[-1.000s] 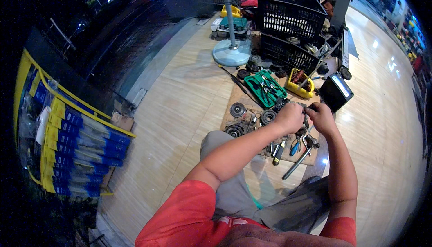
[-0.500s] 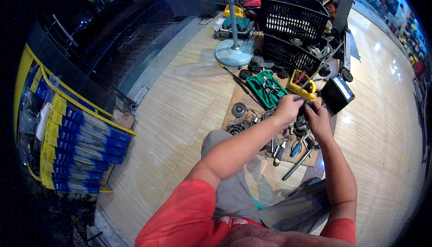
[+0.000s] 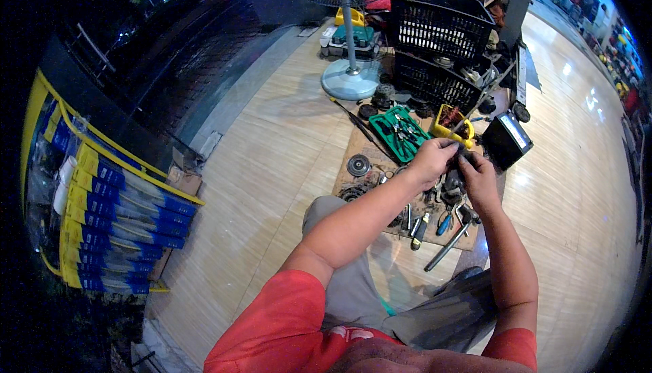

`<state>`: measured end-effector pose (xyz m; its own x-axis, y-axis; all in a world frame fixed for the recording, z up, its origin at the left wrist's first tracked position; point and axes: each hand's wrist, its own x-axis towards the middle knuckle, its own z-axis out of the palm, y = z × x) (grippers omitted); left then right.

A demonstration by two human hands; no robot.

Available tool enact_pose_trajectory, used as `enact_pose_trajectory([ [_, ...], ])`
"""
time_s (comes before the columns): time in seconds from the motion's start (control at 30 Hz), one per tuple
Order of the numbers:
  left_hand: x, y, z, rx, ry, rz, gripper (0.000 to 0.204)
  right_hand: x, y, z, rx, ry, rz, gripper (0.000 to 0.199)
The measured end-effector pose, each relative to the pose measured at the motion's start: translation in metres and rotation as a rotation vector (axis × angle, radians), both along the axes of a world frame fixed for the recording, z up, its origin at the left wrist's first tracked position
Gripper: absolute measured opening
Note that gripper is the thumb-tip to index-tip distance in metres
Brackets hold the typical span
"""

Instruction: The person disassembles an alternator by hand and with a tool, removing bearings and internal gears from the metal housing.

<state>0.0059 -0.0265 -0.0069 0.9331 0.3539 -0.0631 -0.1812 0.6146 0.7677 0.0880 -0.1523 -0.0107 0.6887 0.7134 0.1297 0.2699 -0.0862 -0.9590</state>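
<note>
My left hand (image 3: 435, 160) and my right hand (image 3: 479, 175) meet over the far part of a cardboard sheet (image 3: 352, 147). Both have their fingers pinched together around something small and dark, too hidden to name. Just beyond them stands a yellow container (image 3: 444, 130) with reddish-brown copper-like windings inside. Left of the hands lies an open green tool case (image 3: 401, 135) holding several pliers-like tools. Below the hands are blue-handled pliers (image 3: 445, 225), a yellow-and-black handled tool (image 3: 420, 231) and a long metal bar (image 3: 445, 251). A round metal part (image 3: 358, 165) lies left on the cardboard.
Black plastic crates (image 3: 441, 30) are stacked at the back, beside a standing fan with a pale round base (image 3: 350, 81). A black box-shaped battery (image 3: 506, 140) sits tilted right of the cardboard. At far left is a rack of blue-and-yellow packages (image 3: 122, 223).
The view has shifted slightly. My hands stay close together over the same spot, with only a small shift of the left fingers.
</note>
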Motion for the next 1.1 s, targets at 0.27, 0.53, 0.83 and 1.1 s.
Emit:
enact_pose_trajectory([
  [0.27, 0.0, -0.003, -0.006, 0.0, -0.089, 0.116, 0.019, -0.019, 0.007, 0.005, -0.049, 0.117, -0.012, 0.017],
  [0.53, -0.003, 0.0, 0.007, -0.142, -0.186, 0.116, 0.019, -0.016, 0.006, -0.005, -0.183, 0.223, 0.007, 0.024],
  [0.83, -0.004, 0.007, 0.007, -0.169, -0.236, 0.111, 0.02, -0.018, 0.007, -0.009, -0.022, 0.219, 0.069, 0.017],
  [1.1, -0.004, 0.01, 0.007, -0.152, -0.236, 0.069, 0.016, -0.016, 0.0, 0.01, -0.128, 0.181, 0.179, 0.015],
])
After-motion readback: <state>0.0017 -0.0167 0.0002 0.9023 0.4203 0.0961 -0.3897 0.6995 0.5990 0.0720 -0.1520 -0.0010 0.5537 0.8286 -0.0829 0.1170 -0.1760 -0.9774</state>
